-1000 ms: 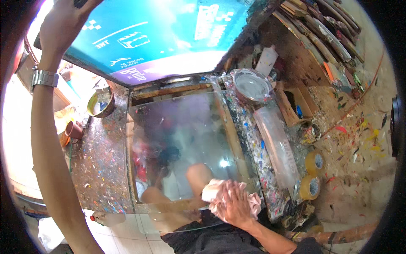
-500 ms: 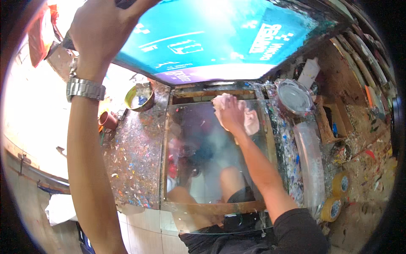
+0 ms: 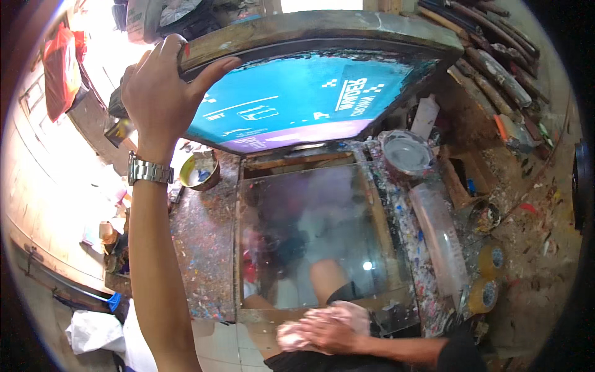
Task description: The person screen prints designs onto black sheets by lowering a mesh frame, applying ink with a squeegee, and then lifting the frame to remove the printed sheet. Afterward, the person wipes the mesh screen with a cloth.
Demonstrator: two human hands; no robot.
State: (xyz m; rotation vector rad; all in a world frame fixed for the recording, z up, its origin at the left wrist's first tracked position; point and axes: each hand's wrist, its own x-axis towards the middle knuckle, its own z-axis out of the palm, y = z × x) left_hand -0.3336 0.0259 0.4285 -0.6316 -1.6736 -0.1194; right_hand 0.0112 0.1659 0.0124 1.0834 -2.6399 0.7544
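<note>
A wood-edged screen printing frame (image 3: 322, 32) stands tilted up at the far side, its mesh blue and purple with pale lettering and shapes. My left hand (image 3: 160, 93), a metal watch at its wrist, grips the frame's upper left corner with the thumb over the edge. Below the frame lies a glass pane (image 3: 291, 229) set over a wooden surround, with my legs showing through it. At the pane's near edge, above my lap, my right hand (image 3: 331, 333) is closed on a crumpled pink cloth (image 3: 356, 315); its fingers are slightly blurred.
Left of the glass, a yellow-rimmed pot (image 3: 201, 170) rests on the paint-spattered bench (image 3: 201, 248). To the right are a tub of grey paint (image 3: 407, 153), a clear plastic-wrapped length (image 3: 439, 239), a wooden box (image 3: 462, 180) and tape rolls (image 3: 482, 295). A red bag (image 3: 61, 74) hangs far left.
My right hand has drawn the pink cloth from the far part of the glass to its near edge. My left hand stays on the frame, whose top edge now shows as the view has shifted.
</note>
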